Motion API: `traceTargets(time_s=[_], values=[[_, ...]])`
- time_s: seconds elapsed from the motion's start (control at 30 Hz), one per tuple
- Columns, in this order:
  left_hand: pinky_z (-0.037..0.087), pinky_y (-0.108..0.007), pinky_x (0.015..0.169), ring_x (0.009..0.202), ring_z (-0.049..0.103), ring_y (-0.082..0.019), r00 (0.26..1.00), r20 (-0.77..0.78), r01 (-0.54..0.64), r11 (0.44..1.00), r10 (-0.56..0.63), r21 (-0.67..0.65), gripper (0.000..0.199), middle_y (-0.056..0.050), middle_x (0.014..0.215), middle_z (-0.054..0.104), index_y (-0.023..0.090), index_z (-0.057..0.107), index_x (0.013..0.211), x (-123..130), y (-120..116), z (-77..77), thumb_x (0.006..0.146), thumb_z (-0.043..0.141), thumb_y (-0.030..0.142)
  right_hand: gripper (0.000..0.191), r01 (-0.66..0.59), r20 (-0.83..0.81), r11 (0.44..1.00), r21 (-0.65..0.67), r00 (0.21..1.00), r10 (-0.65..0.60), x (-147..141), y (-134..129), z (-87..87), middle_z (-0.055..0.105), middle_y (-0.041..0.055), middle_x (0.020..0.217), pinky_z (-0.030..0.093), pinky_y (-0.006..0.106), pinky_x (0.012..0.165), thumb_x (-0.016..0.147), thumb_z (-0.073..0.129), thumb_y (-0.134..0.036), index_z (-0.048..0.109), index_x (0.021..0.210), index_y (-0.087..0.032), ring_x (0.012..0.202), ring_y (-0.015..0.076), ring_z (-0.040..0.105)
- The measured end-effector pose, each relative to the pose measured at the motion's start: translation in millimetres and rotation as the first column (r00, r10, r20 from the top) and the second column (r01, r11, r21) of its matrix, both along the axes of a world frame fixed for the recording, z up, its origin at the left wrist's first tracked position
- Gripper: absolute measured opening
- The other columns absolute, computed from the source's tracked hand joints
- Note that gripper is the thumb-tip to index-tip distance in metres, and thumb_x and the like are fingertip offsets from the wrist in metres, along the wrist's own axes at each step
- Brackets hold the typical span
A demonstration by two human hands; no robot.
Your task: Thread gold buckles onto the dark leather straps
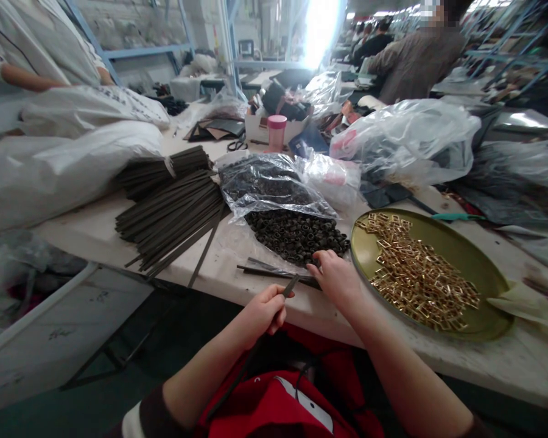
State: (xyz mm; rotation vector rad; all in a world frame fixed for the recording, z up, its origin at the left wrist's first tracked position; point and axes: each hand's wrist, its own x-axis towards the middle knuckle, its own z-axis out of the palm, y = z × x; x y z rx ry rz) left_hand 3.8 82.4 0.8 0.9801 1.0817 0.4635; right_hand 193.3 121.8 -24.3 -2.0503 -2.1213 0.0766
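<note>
My left hand (267, 309) is closed around a dark strap (291, 285), whose tip sticks up past the thumb while its length hangs toward my lap. At the near right edge of a heap of small black loops (292, 236), my right hand (338, 278) has its thumb and fingers curled together; what lies between them is too small to make out. The loops spill from a clear plastic bag (269, 182). A few loose dark strips (262, 269) rest on the table just in front of the heap.
A green-gold round tray (493, 304) of gold rectangular buckles (420, 274) stands right. Bundled dark straps (171, 213) and white sacks (73, 170) lie left. Behind are a pink-lidded jar (276, 132), scissors (236, 143) and plastic bags (406, 140). Other people stand beyond the table.
</note>
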Motion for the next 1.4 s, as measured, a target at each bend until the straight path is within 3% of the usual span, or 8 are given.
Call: traceTargets(time_s=[0.57, 0.93, 1.0, 1.07, 1.13, 1.2, 1.3, 1.4], values=[[0.021, -0.016, 0.035, 0.033, 0.033, -0.004, 0.996, 0.072, -0.052, 0.996, 0.057, -0.066, 0.025, 0.008, 0.047, 0.044, 0.013, 0.048, 0.099, 9.6, 9.5, -9.0, 0.078, 0.038, 0.023, 0.011, 0.038, 0.191, 0.997, -0.06, 0.981, -0.026, -4.4, 7.4, -7.9, 0.06, 0.0098, 0.085, 0.034, 0.029, 0.058, 0.082, 0.049, -0.026, 0.053, 0.085, -0.016, 0.074, 0.0216, 0.059], [0.023, -0.016, 0.035, 0.032, 0.033, -0.004, 1.0, 0.022, -0.014, 0.992, 0.011, 0.127, 0.026, 0.008, 0.046, 0.043, 0.014, 0.048, 0.095, 9.0, -2.6, -4.5, 0.083, 0.038, 0.035, 0.011, 0.031, -0.357, 0.999, -0.039, 0.933, -0.043, 21.8, 6.6, -10.5, 0.055, 0.0013, 0.07, 0.039, 0.027, 0.06, 0.074, 0.056, -0.028, 0.049, 0.07, -0.019, 0.067, 0.0167, 0.053], [0.025, -0.016, 0.036, 0.033, 0.034, -0.005, 1.0, 0.001, 0.006, 0.975, -0.006, 0.224, 0.027, 0.008, 0.046, 0.044, 0.015, 0.05, 0.092, 11.9, -1.1, -4.1, 0.083, 0.039, 0.037, 0.019, 0.005, -0.604, 0.996, -0.09, 0.795, -0.058, 22.3, -4.3, -3.6, 0.053, -0.0014, 0.065, 0.039, 0.026, 0.057, 0.075, 0.055, -0.037, 0.05, 0.07, -0.019, 0.061, 0.0143, 0.051], [0.027, -0.017, 0.038, 0.036, 0.036, -0.006, 1.0, -0.02, 0.023, 0.949, -0.018, 0.315, 0.027, 0.007, 0.046, 0.044, 0.015, 0.052, 0.089, 15.5, -1.0, -2.7, 0.084, 0.039, 0.038, 0.025, -0.064, -0.869, 0.984, -0.168, 0.48, -0.117, 18.6, -18.7, 3.2, 0.053, -0.0024, 0.065, 0.041, 0.026, 0.059, 0.075, 0.056, -0.044, 0.052, 0.072, -0.019, 0.061, 0.0128, 0.051], [0.029, -0.017, 0.041, 0.038, 0.037, -0.006, 0.998, -0.06, 0.047, 0.918, -0.025, 0.394, 0.026, 0.007, 0.047, 0.044, 0.015, 0.053, 0.085, 18.0, -3.3, -0.3, 0.084, 0.039, 0.037, 0.027, -0.122, -0.968, 0.971, -0.205, 0.172, -0.183, 12.0, -33.2, 8.4, 0.056, -0.0024, 0.069, 0.043, 0.026, 0.064, 0.073, 0.06, -0.045, 0.054, 0.073, -0.019, 0.065, 0.0119, 0.053], [0.03, -0.018, 0.044, 0.041, 0.039, -0.007, 0.991, -0.128, 0.086, 0.888, -0.031, 0.451, 0.026, 0.006, 0.047, 0.044, 0.015, 0.055, 0.083, 18.5, -7.4, 3.0, 0.084, 0.039, 0.035, 0.026, -0.112, -0.978, 0.972, -0.209, 0.009, -0.209, 4.6, -45.1, 11.8, 0.057, -0.0029, 0.07, 0.043, 0.025, 0.067, 0.07, 0.065, -0.043, 0.056, 0.073, -0.019, 0.066, 0.0108, 0.054], [0.03, -0.019, 0.047, 0.045, 0.041, -0.008, 0.972, -0.231, 0.157, 0.857, -0.045, 0.491, 0.027, 0.006, 0.047, 0.043, 0.015, 0.058, 0.082, 15.5, -13.1, 9.9, 0.083, 0.039, 0.034, 0.027, -0.066, -0.981, 0.979, -0.192, -0.03, -0.194, -6.1, -57.4, 15.6, 0.058, -0.0027, 0.073, 0.043, 0.026, 0.068, 0.066, 0.07, -0.039, 0.058, 0.081, -0.02, 0.066, 0.0107, 0.054], [0.03, -0.019, 0.048, 0.05, 0.042, -0.009, 0.954, -0.291, 0.222, 0.822, -0.071, 0.524, 0.026, 0.005, 0.051, 0.045, 0.015, 0.058, 0.074, 11.3, -16.6, 17.6, 0.082, 0.041, 0.033, 0.032, -0.131, -0.981, 0.973, -0.193, 0.064, -0.186, -13.9, -66.2, 20.6, 0.059, -0.0013, 0.072, 0.042, 0.028, 0.067, 0.063, 0.071, -0.041, 0.06, 0.084, -0.019, 0.067, 0.0127, 0.053]])
